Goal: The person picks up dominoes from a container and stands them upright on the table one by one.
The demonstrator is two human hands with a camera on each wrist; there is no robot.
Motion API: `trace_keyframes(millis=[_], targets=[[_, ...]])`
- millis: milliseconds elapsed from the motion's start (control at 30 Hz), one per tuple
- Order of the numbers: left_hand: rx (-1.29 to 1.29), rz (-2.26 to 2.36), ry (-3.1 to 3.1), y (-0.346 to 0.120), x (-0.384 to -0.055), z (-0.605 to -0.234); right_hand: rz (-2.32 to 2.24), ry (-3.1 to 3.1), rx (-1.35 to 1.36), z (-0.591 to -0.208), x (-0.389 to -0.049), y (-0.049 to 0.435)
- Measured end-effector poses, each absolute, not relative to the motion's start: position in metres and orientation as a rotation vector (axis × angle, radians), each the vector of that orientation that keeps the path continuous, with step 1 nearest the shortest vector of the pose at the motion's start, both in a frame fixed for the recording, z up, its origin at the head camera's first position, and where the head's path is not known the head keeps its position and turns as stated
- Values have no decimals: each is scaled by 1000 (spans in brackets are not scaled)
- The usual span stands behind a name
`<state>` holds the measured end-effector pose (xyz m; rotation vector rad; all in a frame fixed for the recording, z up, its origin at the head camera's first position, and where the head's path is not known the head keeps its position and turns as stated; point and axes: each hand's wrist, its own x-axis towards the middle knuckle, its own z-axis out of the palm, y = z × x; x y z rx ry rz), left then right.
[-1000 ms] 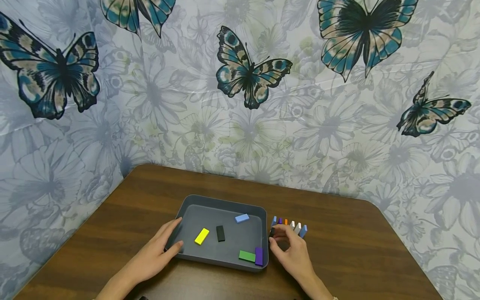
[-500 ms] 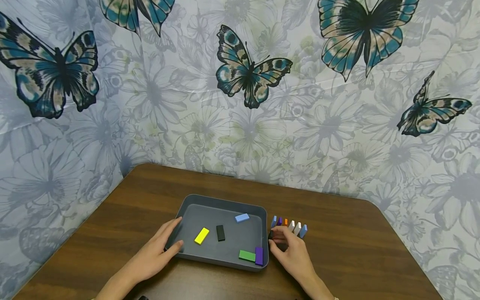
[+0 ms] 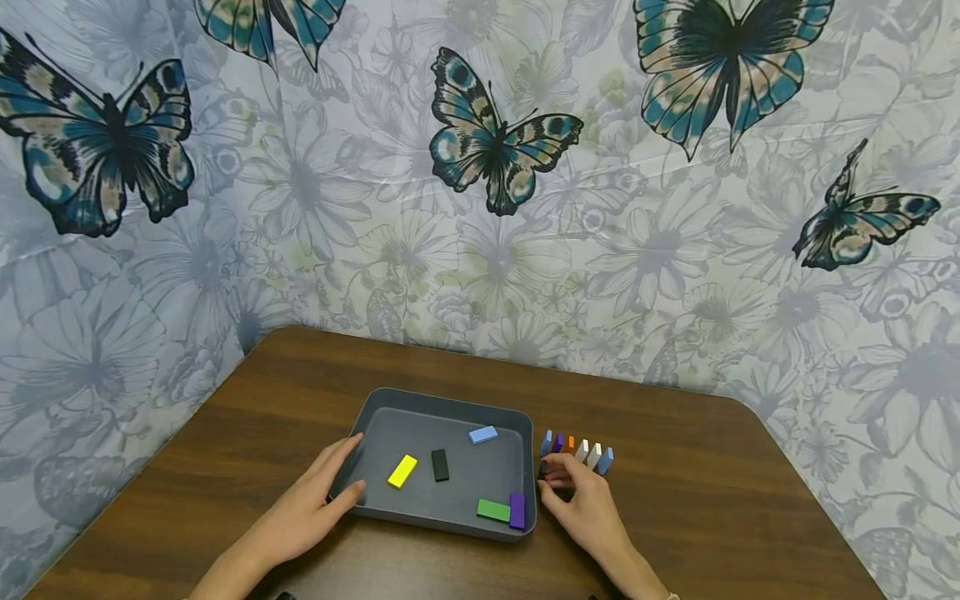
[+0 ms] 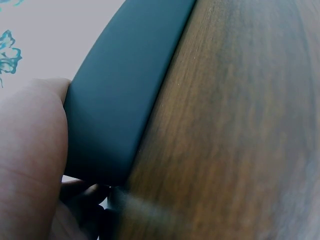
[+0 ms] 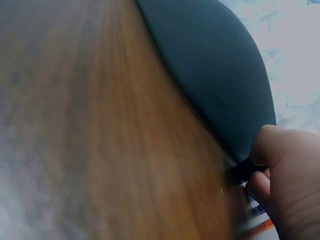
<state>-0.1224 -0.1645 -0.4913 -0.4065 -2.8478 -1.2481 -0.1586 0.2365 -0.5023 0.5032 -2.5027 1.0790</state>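
My left hand (image 3: 303, 508) rests at the left side of the grey tray (image 3: 442, 527), its fingertips and thumb over the rim. In the left wrist view, the thumb (image 4: 32, 150) lies against the tray's wall (image 4: 115, 95). My right hand (image 3: 588, 504), just outside the tray's right wall, pinches a small black block (image 5: 242, 170) between thumb and fingers; the fingers hide much of it. Beyond that hand, a row of upright blocks stands on the table: blue (image 3: 547, 442), purple (image 3: 558, 442), orange (image 3: 571, 443), white (image 3: 594, 456) and blue (image 3: 605, 461).
Inside the tray lie a yellow block (image 3: 402, 472), a black block (image 3: 440, 466), a light blue block (image 3: 483, 435), a green block (image 3: 493, 511) and a purple block (image 3: 517, 511). The brown wooden table (image 3: 712, 500) meets a butterfly-patterned cloth (image 3: 675, 317) at the back.
The right hand has shifted the black block very slightly down, beside the tray wall. The left hand and the blocks in the tray stay put; the view drifts a little.
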Motion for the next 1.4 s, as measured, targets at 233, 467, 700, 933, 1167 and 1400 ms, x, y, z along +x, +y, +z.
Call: trace_keyframes(millis=[233,467,700,933,1167,1400], targets=[[-407,-1269,-2845,-165,-122,-491,1127,-2518,495,-502,-160,238],[-415,-1223,-2831,-165,-121,-491,1089,-2530,496,-502,-160,239],[-408,-1215,-2832,-164,-121,-490,1095,-2536,484,-502,-160,240],[-410,-1224,-2839,-163,-120,-489,1129,-2556,465,-501,-159,240],[-413,-1221,-2841,-163,-121,-489,1143,-2564,455,-502,-160,241],[-423,-1227,-2833,-163,-122,-491,1130,-2556,461,-504,-159,242]])
